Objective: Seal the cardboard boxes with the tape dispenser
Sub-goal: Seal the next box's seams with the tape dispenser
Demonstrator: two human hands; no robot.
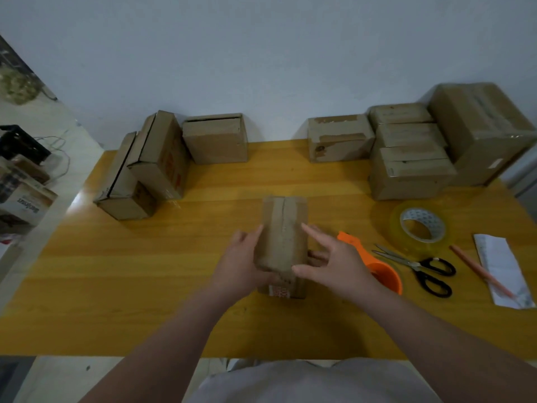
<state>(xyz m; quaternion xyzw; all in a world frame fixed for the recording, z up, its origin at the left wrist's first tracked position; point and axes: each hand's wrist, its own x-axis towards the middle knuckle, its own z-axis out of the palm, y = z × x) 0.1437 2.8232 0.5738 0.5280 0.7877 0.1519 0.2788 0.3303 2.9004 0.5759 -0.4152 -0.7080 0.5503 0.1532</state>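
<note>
Small box [283,228] sits mid tabletop [145,271], long side running away from the person. A seam runs lengthwise down its top; too blurred to tell whether it is taped. There is red print on the near face.

Left grip [241,263] holds the box. Its fingers [258,232] lie fairly straight along the left side and its thumb wraps round the near end.

Right grip [334,266] is wide, fingers spread. The thumb tip is at the near top edge of the box, the index finger points forward over the right top edge, and the other fingers reach down beside the right side. It looks like light contact, nothing clasped.

Orange tape dispenser [383,271] lies on the tabletop just right of the box, partly hidden behind the right grip and not held.

Further right are a clear tape roll [422,218] lying flat, black-handled scissors [418,264] with blades pointing left, and a pencil [476,269] lying across a paper slip [499,263].

Back left along the wall is a group of three boxes [162,158] touching one another, some with dark gaps at the flaps. Back right is a second group [412,170]: one box alone, smaller ones stacked beside it, and a big box [479,126] at the far right corner.

The two groups are well apart, and the small box is nearer the person than both.
</note>
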